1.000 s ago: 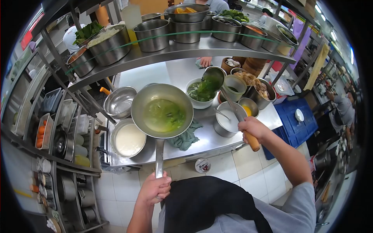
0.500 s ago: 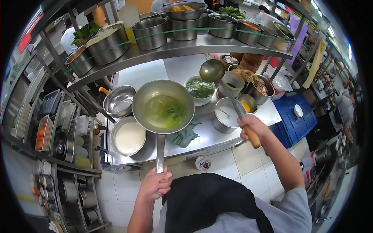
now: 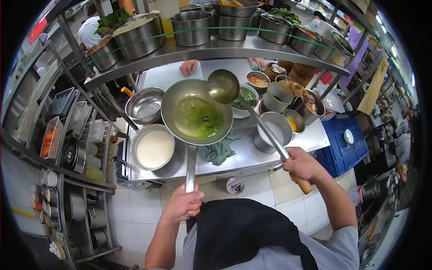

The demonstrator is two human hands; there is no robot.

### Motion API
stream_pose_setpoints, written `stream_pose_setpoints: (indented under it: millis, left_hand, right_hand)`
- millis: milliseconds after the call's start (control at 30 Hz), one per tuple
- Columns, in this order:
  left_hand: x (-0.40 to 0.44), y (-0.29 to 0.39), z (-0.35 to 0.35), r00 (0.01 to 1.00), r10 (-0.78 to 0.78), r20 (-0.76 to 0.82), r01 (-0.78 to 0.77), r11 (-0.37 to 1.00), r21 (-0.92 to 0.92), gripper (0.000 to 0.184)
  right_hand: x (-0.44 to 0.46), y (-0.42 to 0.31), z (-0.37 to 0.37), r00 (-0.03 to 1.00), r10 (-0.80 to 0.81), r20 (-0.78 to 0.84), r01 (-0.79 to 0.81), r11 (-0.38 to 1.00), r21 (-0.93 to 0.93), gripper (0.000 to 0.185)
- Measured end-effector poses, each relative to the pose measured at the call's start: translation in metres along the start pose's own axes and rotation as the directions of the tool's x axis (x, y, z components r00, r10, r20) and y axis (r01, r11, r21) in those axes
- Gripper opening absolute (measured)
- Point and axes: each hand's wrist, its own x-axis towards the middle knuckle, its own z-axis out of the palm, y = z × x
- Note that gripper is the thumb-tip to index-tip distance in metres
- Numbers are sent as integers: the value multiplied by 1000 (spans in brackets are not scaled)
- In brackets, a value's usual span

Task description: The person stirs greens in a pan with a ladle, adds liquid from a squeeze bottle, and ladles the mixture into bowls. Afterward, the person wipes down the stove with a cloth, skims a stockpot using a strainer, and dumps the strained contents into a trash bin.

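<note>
My left hand is closed around the handle of a metal pan, which holds clear greenish liquid with green leaves. In my right hand is a large ladle, gripped near its wooden handle end. The ladle's bowl hangs over the pan's upper right rim; whether they touch I cannot tell. Partly hidden behind the ladle is a white bowl of green leaves in liquid. Left of the pan's handle stands a metal bowl of creamy white liquid. A green cloth lies below the pan.
A metal pot of white contents stands right, beside a small bowl with yellow contents. Overhead runs a steel shelf of metal containers. Another person's hand rests on a white board. A blue bin stands right.
The ladle has moved left, from over the bowl of greens to the pan's rim. The pan sits slightly higher and further right in view. Another person's hand now shows on the white board.
</note>
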Motion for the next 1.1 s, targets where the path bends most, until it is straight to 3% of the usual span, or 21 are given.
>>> stream_pose_setpoints:
  millis: [33, 100, 133, 367, 433, 500, 533, 567, 600, 633, 700, 967, 1100]
  left_hand:
    - [1, 1, 0, 1000, 6, -8, -5, 1000, 22, 22]
    - [1, 3, 2, 1000, 12, -16, -11, 999, 43, 23]
    - [0, 5, 4, 1000, 17, -22, -16, 999, 52, 23]
    - [11, 5, 23, 996, 74, -42, -68, 988, 139, 22]
    - [19, 3, 27, 996, 71, -44, -65, 990, 126, 22]
    - [26, -3, 31, 995, 78, -54, -72, 992, 104, 22]
    - [29, -5, 33, 995, 79, -61, -72, 991, 109, 22]
    - [31, -8, 34, 995, 77, -68, -69, 991, 119, 22]
    - [33, -9, 33, 996, 65, -60, -59, 994, 91, 22]
    - [32, -9, 32, 995, 69, -69, -62, 994, 91, 22]
    - [31, -9, 32, 998, 28, -55, -25, 998, 60, 23]
    - [11, -9, 29, 1000, -7, 19, 8, 997, -77, 24]
    - [6, -17, 29, 1000, -19, 13, 20, 996, -92, 19]
  right_hand:
    - [3, 1, 2, 1000, 1, 0, -1, 1000, -1, 20]
    - [9, -5, 10, 979, -180, -97, 120, 890, -439, 24]
    - [6, -16, 13, 982, -122, -143, 37, 869, -493, 28]
    - [14, -13, 25, 981, -46, -189, -82, 783, -617, 28]
    - [7, 5, 39, 998, 17, -63, -54, 758, -650, 26]
    - [-15, 16, 51, 989, -16, 146, 64, 942, -330, 20]
    - [-23, 8, 51, 986, -18, 164, 74, 938, -340, 20]
    - [-33, -4, 51, 960, 136, 245, -160, 984, 83, 18]
    - [-41, -13, 50, 895, 237, 378, -404, 791, 461, 18]
    - [-44, -16, 48, 893, 232, 386, -403, 792, 458, 18]
    - [-48, -19, 41, 888, 131, 441, -437, 539, 720, 14]
    - [-50, -14, 20, 940, 92, 330, -334, 460, 823, 17]
    - [-39, -17, -1, 962, 27, 271, -246, 512, 823, 16]
